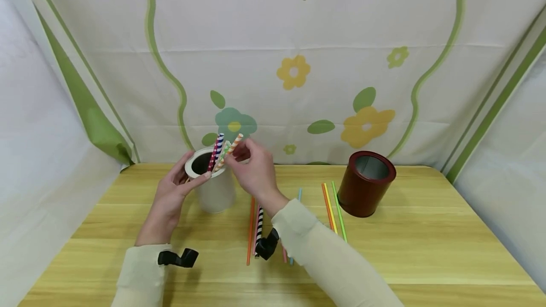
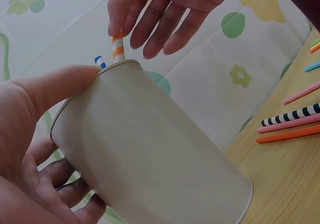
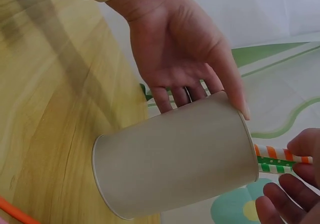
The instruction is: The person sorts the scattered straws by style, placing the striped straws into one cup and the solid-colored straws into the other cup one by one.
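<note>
A white can (image 1: 216,195) stands at the left of the table. My left hand (image 1: 172,188) holds it from the left side, the thumb at its rim and the fingers around the far side. Several patterned paper straws stick up from its mouth: a pink dotted one (image 1: 212,159), a blue-striped one (image 1: 219,145), green-and-white ones and an orange-striped straw (image 1: 237,141). Over the right side of the rim, my right hand (image 1: 256,168) pinches the orange-striped straw between thumb and forefinger. Green-patterned straws (image 3: 272,161) lie close beside those fingertips in the right wrist view.
Right of the white can lie an orange straw (image 1: 250,236), a pink one and a black-and-white striped straw (image 1: 259,224). Blue and pink straws lie partly under my right forearm. Farther right are orange, yellow (image 1: 329,203) and green straws (image 1: 340,212), near a dark red can (image 1: 366,188).
</note>
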`<state>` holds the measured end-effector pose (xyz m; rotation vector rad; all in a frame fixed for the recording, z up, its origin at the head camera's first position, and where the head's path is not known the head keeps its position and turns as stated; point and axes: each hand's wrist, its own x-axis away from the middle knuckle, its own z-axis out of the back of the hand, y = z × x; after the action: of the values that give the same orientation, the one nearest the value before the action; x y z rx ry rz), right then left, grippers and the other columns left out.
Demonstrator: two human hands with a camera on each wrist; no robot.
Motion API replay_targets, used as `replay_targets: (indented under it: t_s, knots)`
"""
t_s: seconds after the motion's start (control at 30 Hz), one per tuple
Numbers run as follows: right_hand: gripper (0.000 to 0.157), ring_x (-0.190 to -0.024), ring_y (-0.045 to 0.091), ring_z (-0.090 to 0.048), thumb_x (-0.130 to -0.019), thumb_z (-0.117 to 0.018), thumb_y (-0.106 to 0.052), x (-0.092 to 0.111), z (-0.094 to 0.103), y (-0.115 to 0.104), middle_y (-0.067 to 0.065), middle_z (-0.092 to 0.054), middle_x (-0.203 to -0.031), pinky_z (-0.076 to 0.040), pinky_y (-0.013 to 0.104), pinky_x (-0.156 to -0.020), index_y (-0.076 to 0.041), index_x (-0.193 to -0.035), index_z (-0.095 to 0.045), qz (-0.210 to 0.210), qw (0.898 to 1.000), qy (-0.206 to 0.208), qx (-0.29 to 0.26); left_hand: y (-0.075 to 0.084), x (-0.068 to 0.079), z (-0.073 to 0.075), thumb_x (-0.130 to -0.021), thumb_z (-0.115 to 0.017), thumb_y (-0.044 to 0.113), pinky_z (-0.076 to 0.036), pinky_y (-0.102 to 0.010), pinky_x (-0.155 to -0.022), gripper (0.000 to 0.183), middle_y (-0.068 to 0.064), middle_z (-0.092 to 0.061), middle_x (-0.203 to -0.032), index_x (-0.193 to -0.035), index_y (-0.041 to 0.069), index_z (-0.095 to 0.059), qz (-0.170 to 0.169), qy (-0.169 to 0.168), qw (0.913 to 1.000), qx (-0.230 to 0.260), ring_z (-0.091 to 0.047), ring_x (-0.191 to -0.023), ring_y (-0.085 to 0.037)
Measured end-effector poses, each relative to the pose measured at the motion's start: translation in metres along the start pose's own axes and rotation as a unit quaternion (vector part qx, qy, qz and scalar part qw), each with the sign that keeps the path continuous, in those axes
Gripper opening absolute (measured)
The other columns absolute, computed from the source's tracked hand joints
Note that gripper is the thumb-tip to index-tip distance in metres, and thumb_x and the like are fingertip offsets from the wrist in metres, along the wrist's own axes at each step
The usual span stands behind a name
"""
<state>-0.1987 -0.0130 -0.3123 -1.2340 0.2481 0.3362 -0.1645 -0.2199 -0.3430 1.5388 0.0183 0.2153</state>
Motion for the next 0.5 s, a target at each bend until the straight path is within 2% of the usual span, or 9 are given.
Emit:
replay_targets:
  t_s: [0.1, 0.27, 0.5]
  knots:
    - [0.01, -0.093, 0.016, -0.069, -0.095, -0.078, -0.021, 0.0005, -0.0025, 0.0026, 0.001, -0.074, -0.099, -0.06, 0.028, -0.084, -0.013, -0.1, -0.073, -0.002, 1.0, -0.014, 0.01, -0.0002, 0.0003, 0.0006, -0.098, -0.082, 0.026, -0.031, -0.034, -0.13, 0.088, 0.004, -0.032, -0.177, -0.169, 0.041, -0.031, 0.001, 0.003, 1.0, -0.003, -0.033, -0.156, -0.013]
    - [0.011, -0.095, 0.02, -0.071, -0.095, -0.08, -0.019, 0.0015, -0.0042, 0.0075, 0.003, -0.075, -0.101, -0.06, 0.029, -0.086, -0.012, -0.102, -0.075, -0.005, 0.999, -0.023, 0.023, -0.003, -0.0002, -0.0016, -0.099, -0.081, 0.024, -0.038, -0.02, -0.118, 0.088, 0.002, -0.034, -0.177, -0.17, 0.038, -0.031, -0.004, -0.002, 1.0, 0.001, -0.035, -0.155, -0.013]
    - [0.014, -0.093, 0.018, -0.072, -0.094, -0.084, -0.02, 0.0026, -0.0088, 0.0082, 0.004, -0.075, -0.102, -0.06, 0.026, -0.083, -0.011, -0.1, -0.075, -0.004, 0.999, -0.039, 0.027, -0.0036, 0.0027, -0.0021, -0.099, -0.081, 0.023, -0.033, -0.028, -0.124, 0.088, 0.001, -0.037, -0.175, -0.17, 0.039, -0.031, 0.001, 0.0, 0.9999, 0.013, -0.037, -0.153, -0.013]
